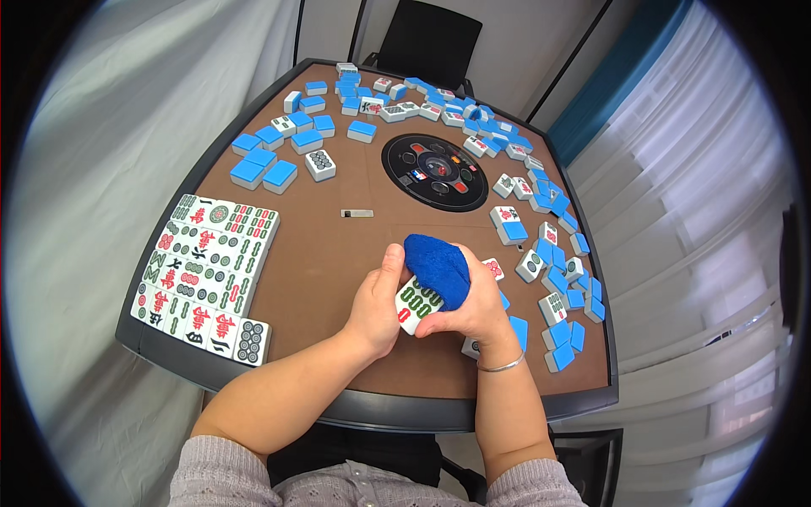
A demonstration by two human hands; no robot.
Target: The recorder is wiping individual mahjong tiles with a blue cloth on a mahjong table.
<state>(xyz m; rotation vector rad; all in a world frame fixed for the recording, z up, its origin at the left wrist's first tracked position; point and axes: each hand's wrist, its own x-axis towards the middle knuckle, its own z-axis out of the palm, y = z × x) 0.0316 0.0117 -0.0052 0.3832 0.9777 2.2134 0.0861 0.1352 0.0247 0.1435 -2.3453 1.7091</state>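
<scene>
Above the near part of a mahjong table, my left hand [374,304] holds a white mahjong tile [417,307] with green and red bamboo marks from its left side. My right hand [472,304] grips a bunched blue cloth [440,266], which covers the tile's upper part; the right thumb lies by the tile's lower edge. More tiles stand partly hidden behind my right hand, among them a blue-backed one [517,332]. At the left, a block of face-up tiles [218,272] lies in close rows, its near right corner tile [252,342] bearing black circles.
Loose tiles, many with blue backs up, spread over the far left [263,158], far side and right [555,279] of the brown tabletop [310,266]. A round black console [434,172] sits in the middle. A dark raised rim [393,409] borders the table; a black chair [431,41] stands beyond.
</scene>
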